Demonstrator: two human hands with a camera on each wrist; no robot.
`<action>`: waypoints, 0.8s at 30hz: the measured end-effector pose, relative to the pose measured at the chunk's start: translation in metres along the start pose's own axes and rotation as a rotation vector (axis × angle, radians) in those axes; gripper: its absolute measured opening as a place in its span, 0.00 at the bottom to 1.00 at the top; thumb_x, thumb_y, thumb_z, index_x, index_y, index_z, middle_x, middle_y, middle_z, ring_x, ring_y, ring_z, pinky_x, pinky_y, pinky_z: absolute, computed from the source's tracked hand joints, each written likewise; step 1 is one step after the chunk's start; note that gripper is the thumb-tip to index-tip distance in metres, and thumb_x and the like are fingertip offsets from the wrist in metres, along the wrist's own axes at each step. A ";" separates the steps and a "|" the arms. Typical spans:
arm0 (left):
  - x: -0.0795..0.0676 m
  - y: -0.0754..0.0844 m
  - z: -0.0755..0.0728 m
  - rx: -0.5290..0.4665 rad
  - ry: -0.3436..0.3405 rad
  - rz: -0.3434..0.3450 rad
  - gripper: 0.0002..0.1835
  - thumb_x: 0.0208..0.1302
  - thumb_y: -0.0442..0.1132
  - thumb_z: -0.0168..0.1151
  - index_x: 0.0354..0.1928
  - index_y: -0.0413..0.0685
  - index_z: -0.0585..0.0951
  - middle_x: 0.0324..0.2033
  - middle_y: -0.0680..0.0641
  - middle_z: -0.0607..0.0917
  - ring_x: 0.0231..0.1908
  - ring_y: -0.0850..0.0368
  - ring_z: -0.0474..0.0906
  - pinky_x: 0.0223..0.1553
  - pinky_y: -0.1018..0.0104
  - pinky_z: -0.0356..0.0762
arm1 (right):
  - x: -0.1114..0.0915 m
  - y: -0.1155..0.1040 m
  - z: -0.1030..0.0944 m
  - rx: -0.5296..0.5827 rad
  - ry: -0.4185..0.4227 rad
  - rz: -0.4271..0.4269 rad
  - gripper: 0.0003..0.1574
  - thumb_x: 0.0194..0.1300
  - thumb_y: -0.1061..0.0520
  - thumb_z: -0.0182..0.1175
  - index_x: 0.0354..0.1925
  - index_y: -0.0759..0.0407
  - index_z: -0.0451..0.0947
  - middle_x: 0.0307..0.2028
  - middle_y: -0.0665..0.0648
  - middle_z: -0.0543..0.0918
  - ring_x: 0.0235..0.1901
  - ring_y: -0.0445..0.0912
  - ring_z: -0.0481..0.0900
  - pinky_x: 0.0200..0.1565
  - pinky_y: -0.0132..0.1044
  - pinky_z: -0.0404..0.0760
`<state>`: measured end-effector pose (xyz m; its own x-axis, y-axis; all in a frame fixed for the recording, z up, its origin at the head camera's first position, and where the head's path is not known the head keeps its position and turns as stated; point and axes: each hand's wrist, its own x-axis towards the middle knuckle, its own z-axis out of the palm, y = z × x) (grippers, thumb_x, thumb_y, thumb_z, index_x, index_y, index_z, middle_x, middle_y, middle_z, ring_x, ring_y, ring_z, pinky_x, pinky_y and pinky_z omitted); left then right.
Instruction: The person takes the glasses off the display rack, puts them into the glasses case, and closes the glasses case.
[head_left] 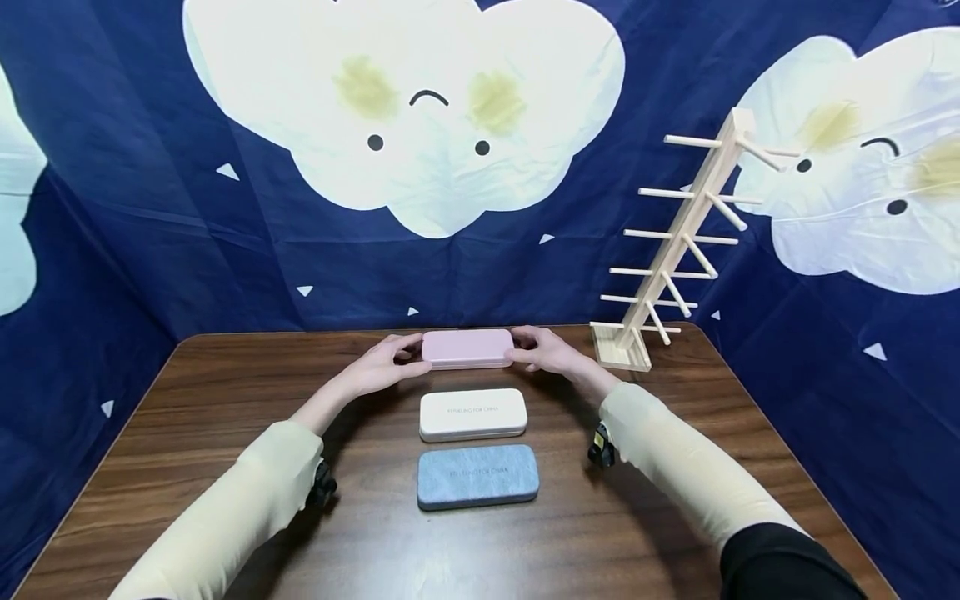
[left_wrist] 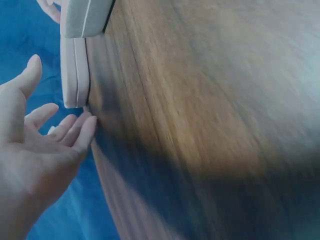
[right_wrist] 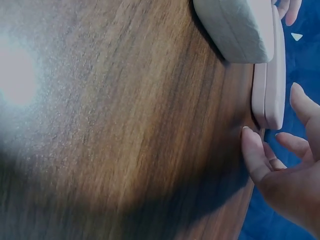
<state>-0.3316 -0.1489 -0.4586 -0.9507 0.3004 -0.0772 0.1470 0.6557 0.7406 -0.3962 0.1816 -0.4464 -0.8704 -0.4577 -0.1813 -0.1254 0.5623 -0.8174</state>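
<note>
At the far edge of the table lies a closed pink glasses case (head_left: 468, 347), its long side facing the person. My left hand (head_left: 382, 364) is at its left end, thumb and fingers spread around that end. At the right end my right hand (head_left: 549, 350) is placed the same way. Both wrist views show relaxed fingers close to the ends of the pink case (left_wrist: 75, 75), with small gaps and nothing gripped. Nearer the person lie a white glasses case (head_left: 473, 414) and a blue glasses case (head_left: 477, 477), both closed and lettered on the lid.
A wooden rack (head_left: 678, 242) with several pegs stands at the table's back right corner, to the right of the right hand. The brown wood table (head_left: 360, 533) ends just behind the pink case. A dark blue curtain (head_left: 225, 275) with cloud prints hangs behind.
</note>
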 end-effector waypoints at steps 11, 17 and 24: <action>-0.022 0.006 -0.003 0.215 0.077 0.129 0.42 0.70 0.61 0.62 0.77 0.44 0.65 0.72 0.37 0.70 0.73 0.39 0.67 0.73 0.38 0.65 | -0.006 -0.002 -0.002 -0.368 0.073 -0.162 0.43 0.70 0.47 0.66 0.74 0.65 0.66 0.64 0.72 0.73 0.61 0.62 0.77 0.64 0.52 0.79; -0.040 0.016 -0.005 0.369 0.128 0.215 0.41 0.68 0.63 0.64 0.75 0.47 0.69 0.71 0.41 0.72 0.72 0.39 0.68 0.71 0.38 0.67 | -0.016 -0.007 0.000 -0.523 0.134 -0.239 0.45 0.68 0.41 0.67 0.75 0.59 0.67 0.66 0.66 0.72 0.65 0.55 0.72 0.68 0.52 0.73; -0.061 0.030 -0.002 0.522 0.151 0.326 0.41 0.67 0.63 0.64 0.75 0.50 0.70 0.72 0.39 0.72 0.72 0.38 0.69 0.73 0.37 0.63 | -0.031 -0.019 0.002 -0.662 0.160 -0.318 0.46 0.67 0.35 0.66 0.75 0.53 0.68 0.68 0.62 0.71 0.66 0.57 0.75 0.68 0.53 0.75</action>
